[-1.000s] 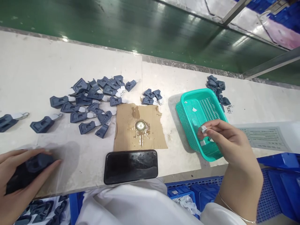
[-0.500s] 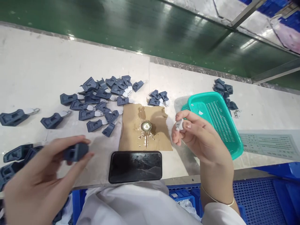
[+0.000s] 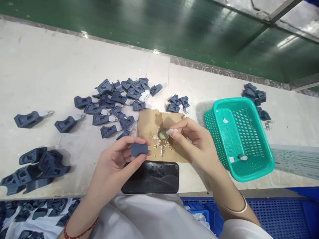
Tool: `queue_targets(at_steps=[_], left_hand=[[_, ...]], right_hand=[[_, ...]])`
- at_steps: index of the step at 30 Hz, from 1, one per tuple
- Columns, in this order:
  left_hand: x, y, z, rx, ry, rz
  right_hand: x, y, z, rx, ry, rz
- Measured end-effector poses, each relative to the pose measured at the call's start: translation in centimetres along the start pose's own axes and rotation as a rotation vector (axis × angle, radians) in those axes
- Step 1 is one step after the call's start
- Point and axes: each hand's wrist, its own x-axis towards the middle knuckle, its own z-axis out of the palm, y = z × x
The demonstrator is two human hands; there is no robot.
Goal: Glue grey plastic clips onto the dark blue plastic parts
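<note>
Between the thumb and fingers of my left hand is a dark blue-grey plastic part, its flat face turned up, over the near-left corner of the cardboard. My right hand pinches a small white plastic piece by the right side of a round metal cap. That cap lies on a piece of brown cardboard, with wet, shiny drops around it. A black phone lies in front of the cardboard, partly behind my left fingers.
Several blue-grey parts with white ends are heaped at the back left. Similar parts without visible white ends lie at the left edge. A green basket stands on the right, beside a printed sheet. Blue crates sit below the table edge.
My left hand has moved right with the blue-grey part, from the table's left to the cardboard. My right hand has brought the white piece left, to the metal cap. The view has shifted slightly.
</note>
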Motion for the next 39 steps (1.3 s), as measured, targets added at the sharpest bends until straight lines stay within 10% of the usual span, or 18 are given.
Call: queue_targets(at_steps=[26, 39], left_hand=[[0.7, 0.0, 0.6, -0.005, -0.009, -0.010], [0.9, 0.3, 0.5, 0.138, -0.122, -0.007]], right_hand=[[0.3, 0.2, 0.4, -0.459, -0.104, -0.350], [0.1, -0.3, 0.8, 0.241, -0.037, -0.030]])
